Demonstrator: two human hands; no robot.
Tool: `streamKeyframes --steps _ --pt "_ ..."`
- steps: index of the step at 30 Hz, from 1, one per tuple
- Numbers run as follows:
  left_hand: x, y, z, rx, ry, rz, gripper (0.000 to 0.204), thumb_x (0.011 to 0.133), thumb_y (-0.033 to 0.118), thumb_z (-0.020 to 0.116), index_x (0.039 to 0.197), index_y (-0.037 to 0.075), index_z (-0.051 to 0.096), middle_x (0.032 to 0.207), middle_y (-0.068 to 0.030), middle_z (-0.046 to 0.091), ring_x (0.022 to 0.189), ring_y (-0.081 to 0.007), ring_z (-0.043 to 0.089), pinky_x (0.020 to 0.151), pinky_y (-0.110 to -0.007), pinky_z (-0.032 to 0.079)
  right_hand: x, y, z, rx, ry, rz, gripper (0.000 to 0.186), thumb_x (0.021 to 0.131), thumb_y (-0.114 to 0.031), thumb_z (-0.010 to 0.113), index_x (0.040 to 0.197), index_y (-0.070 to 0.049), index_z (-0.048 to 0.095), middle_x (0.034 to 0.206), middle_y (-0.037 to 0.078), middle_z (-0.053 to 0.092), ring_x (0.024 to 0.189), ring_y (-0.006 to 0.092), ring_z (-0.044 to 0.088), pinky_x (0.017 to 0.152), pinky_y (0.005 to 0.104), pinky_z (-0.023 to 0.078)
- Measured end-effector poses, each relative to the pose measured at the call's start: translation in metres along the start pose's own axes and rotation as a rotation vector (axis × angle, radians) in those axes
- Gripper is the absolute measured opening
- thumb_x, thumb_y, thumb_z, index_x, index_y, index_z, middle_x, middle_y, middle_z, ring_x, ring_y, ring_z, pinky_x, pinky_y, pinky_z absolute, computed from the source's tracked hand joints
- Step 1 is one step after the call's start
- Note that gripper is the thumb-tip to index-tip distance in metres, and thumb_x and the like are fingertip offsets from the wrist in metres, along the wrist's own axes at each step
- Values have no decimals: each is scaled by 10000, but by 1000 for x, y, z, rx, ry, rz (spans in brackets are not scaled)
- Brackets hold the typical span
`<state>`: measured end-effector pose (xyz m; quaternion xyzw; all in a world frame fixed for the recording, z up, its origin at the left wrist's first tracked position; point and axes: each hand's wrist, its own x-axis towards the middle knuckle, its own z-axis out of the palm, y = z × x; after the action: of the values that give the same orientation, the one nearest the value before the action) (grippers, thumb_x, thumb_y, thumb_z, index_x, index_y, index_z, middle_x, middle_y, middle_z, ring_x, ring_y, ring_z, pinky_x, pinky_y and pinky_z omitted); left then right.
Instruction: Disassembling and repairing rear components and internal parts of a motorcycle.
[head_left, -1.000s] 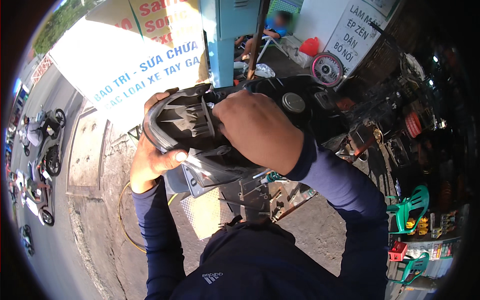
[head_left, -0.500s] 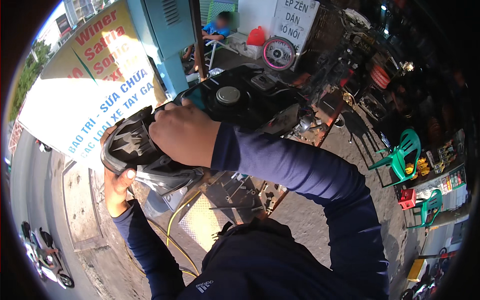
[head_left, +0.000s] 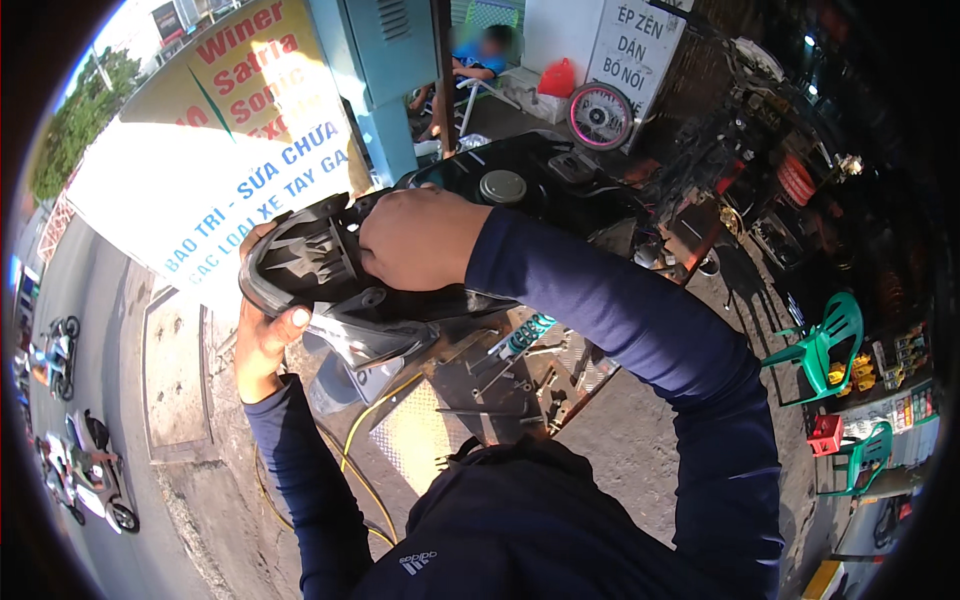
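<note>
My left hand (head_left: 262, 340) grips the rounded end of a black plastic motorcycle cowl (head_left: 300, 262), its thumb on the near side and fingers around the far side. The cowl has jagged ribs inside and a paler grey lower side panel (head_left: 375, 340). My right hand (head_left: 420, 238) reaches down just behind the ribbed part, back of the hand up. Its fingertips are hidden in the gap, so what they touch cannot be seen. Beyond it lies the motorcycle's dark fuel tank (head_left: 463, 175) with a round silver cap (head_left: 503, 187).
Below the cowl, a metal platform (head_left: 400, 432) carries scattered tools; a yellow hose (head_left: 365, 415) runs beside it. A large sign (head_left: 240, 170) stands at the far left. Green plastic chairs (head_left: 832, 335) stand right. A seated person (head_left: 485, 58) is at the back; motorbikes (head_left: 98, 470) are on the road.
The whole view has shifted, so the scene sits further right. Both hands keep nearly the same places on the cowl. Another motorbike shows on the road, and more of a teal tube shows below my right forearm.
</note>
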<state>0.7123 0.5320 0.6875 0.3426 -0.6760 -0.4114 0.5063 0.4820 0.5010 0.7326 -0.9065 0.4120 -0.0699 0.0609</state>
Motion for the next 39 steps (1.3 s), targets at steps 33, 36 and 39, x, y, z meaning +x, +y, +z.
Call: streamKeyframes --steps 33,36,39 --pt "-4 1 -8 98 11 37 901 683 365 846 1342 -15 362 1253 -129 451 1226 -261 446 1045 -346 340 27 -1 -6 -165 265 -180 115 819 -76 615 869 22 645 844 222 640 851 409 614 741 485 475" --pt "-11 5 -11 129 24 -38 916 679 380 843 1353 -21 368 1274 -137 429 1247 -275 431 1055 -356 337 18 -17 -14 5 246 -157 112 807 -53 614 845 49 644 822 228 655 813 414 627 717 468 476" --pt "-11 1 -13 160 7 -11 926 665 396 846 1351 -5 371 1277 -151 431 1232 -288 450 1039 -352 354 2 -32 -16 293 148 -49 108 800 -41 613 797 66 629 791 226 659 784 407 641 701 450 480"
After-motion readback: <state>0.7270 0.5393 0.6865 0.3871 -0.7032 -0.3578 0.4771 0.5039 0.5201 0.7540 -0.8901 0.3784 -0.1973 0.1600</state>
